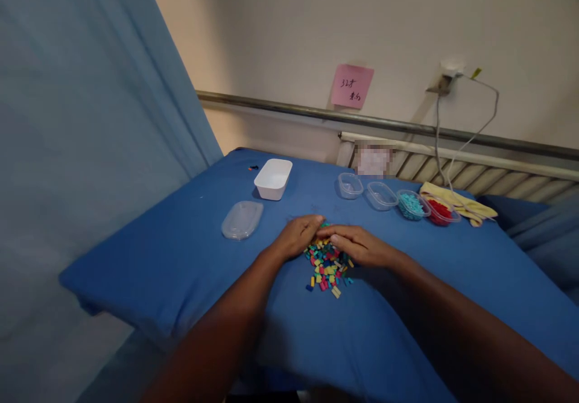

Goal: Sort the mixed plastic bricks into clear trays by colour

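Note:
A loose pile of small coloured blocks (328, 268), yellow, red, blue, green and white, lies on the blue sheet in front of me. My left hand (298, 234) rests along the pile's left and far edge, fingers stretched toward the right. From the other side my right hand (357, 244) reaches over the far right part, its fingers extended and covering some blocks. The fingertips of both hands come close together at the back of the pile. Neither hand visibly grips a block.
A white tub (273, 178) and a clear lid (243, 219) lie to the left. Toward the wall stand two clear containers (381, 196), one with turquoise pieces (411, 206), another with red pieces (438, 211). Behind them are a yellow cloth (470, 205), a cable and a metal rail.

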`<state>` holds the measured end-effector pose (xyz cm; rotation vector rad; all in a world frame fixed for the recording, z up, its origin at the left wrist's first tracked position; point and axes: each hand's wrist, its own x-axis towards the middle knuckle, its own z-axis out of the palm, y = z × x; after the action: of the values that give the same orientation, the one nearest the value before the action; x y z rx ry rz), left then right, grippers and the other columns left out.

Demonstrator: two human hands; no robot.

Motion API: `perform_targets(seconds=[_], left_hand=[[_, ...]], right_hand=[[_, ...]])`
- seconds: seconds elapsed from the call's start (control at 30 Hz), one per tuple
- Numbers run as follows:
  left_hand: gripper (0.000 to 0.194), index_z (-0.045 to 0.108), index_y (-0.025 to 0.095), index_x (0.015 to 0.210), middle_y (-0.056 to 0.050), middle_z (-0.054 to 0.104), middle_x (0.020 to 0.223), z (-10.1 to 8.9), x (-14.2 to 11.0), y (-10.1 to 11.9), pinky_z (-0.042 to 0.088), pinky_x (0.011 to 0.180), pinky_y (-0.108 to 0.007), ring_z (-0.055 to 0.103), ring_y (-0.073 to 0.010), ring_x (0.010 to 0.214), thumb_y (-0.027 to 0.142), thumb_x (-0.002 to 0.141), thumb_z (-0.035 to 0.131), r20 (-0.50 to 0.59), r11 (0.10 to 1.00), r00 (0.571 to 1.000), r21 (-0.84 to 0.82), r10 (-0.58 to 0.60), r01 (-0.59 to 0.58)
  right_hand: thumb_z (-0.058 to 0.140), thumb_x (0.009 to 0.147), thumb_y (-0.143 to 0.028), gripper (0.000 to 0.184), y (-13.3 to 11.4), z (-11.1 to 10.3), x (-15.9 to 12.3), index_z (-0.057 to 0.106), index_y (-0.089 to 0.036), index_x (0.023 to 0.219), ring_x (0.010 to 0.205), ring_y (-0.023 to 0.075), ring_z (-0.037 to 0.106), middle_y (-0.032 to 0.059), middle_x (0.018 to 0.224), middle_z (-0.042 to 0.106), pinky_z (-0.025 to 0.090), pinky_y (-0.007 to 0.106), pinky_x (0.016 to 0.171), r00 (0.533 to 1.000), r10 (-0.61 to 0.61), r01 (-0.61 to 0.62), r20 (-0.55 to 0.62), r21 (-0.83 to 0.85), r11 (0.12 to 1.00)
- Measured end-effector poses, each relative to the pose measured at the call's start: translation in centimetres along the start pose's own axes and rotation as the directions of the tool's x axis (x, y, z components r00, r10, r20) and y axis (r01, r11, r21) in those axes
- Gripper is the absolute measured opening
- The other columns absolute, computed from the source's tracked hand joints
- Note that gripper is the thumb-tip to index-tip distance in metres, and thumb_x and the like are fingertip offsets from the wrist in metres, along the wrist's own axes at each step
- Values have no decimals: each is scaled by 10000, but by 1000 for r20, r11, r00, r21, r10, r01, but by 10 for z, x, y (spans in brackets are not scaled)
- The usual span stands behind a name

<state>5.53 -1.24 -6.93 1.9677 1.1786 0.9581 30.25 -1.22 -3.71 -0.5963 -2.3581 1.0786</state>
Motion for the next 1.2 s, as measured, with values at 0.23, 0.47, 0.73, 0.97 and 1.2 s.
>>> perform_targets(seconds=[0.23,0.47,0.73,0.97,1.2], left_hand=[[650,817,190,1266,-120,780,1415,8,-11,11,516,1231,-435,706,-278,1360,624,1191,340,69,991,989,-37,133,-130],[721,718,158,1513,-144,668,1600,9,-5,-1,419,1342,-521,586,-293,1550,618,1196,262,0,974,999,222,51,-50],[692,668,168,1572,-122,659,1616,6,-11,12,414,1349,-476,576,-270,1559,625,1194,312,208,959,974,245,88,-139],[846,481,240,1733,-185,406,1804,22,-33,54,257,1367,-712,359,-404,1692,766,1075,564,328,834,939,485,105,-263],[1174,353,183,1790,-266,252,1844,44,-61,72,188,1298,-860,261,-528,1697,942,928,595,359,664,930,678,77,-316]], right_hand=[[592,1054,-349,520,54,-77,-29,703,-118,1507,1083,331,811,221,1392,785,638,513,1049,833,241,-519,-499,-550,654],[540,1041,-232,480,92,-105,-31,751,-94,1450,1212,389,788,246,1398,787,621,492,1004,763,365,-643,-534,-684,344],[538,1102,-352,430,56,-65,-81,772,-243,1447,1114,345,820,153,1421,798,632,406,822,795,338,-601,-503,-730,326],[513,1140,-371,395,17,-16,-98,786,-213,1378,1120,336,802,167,1325,819,651,439,926,837,104,-487,-537,-646,588],[527,1117,-225,377,10,25,-81,732,-231,1434,1224,314,764,142,1363,804,640,503,1060,940,-53,-130,-337,-497,858]])
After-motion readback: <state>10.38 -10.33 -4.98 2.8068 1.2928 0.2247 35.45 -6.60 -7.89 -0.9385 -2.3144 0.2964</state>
